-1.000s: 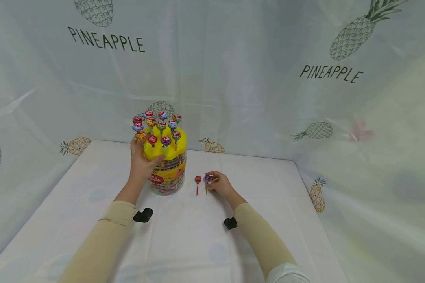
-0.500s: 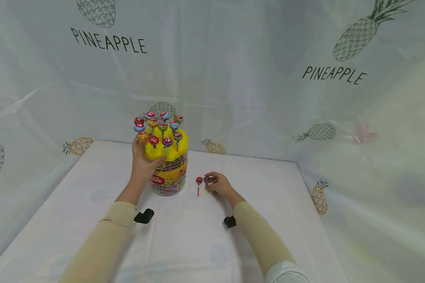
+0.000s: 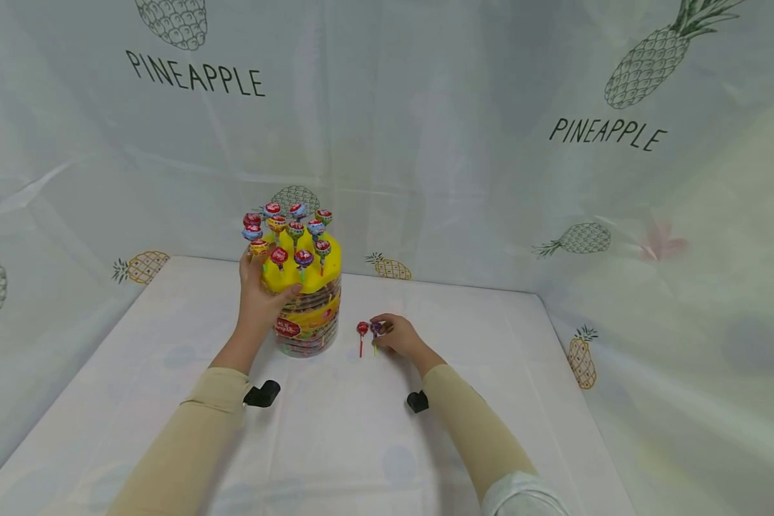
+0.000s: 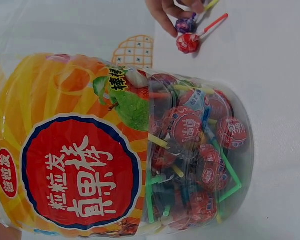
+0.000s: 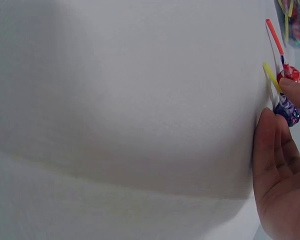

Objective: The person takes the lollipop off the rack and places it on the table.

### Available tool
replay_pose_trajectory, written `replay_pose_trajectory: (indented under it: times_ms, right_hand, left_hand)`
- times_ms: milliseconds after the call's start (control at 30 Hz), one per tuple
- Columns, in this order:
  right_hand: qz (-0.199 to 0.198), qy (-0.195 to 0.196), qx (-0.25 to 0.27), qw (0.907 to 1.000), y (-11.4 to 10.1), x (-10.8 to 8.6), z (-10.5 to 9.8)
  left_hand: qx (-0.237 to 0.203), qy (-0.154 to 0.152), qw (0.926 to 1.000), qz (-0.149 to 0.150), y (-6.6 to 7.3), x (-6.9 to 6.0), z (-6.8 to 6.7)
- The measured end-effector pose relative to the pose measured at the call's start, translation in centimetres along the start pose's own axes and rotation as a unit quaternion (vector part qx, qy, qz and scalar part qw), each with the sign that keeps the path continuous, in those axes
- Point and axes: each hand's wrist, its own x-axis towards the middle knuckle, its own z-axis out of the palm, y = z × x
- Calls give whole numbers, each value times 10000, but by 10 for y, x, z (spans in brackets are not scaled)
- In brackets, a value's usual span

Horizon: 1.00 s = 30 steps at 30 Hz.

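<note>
My left hand (image 3: 256, 297) grips the yellow lid (image 3: 319, 276) of a clear jar (image 3: 306, 342) at its left side, thumb across the front. Several wrapped lollipops (image 3: 295, 229) stand upright in the lid. To the right of the jar, my right hand (image 3: 400, 338) pinches a purple lollipop (image 3: 376, 328) with a yellow stick, low at the table. A red lollipop (image 3: 362, 328) lies just left of it, its stick pointing toward me. In the right wrist view, thumb and fingers of the right hand (image 5: 285, 170) are around the purple lollipop (image 5: 288, 111). More lollipops (image 4: 190, 125) fill the jar.
A white cloth (image 3: 335, 444) covers the table. Behind it and at the right hangs a pale curtain (image 3: 426, 143) printed with pineapples. A black piece (image 3: 262, 394) is at the left wrist and another (image 3: 417, 402) at the right wrist.
My right hand and the purple lollipop have shifted very slightly left, toward the red lollipop. The left hand has stayed on the lid.
</note>
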Motion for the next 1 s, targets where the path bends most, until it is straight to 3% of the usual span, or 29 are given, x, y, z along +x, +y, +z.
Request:
replay_pose_trajectory:
  times_ms: [733,900,1000]
  right_hand:
    - [-138,142,-251,9995,-4,-5,-6]
    - [-508,348,-210,9979,-22,-9,-22]
    - [-815,475,41,9955,-43,-13,-33]
  left_hand:
    - [-42,38,9999,95,-1,2,2]
    - [27,18,10000,58,0,0,1]
    - [38,27,10000,85,1,-1,0]
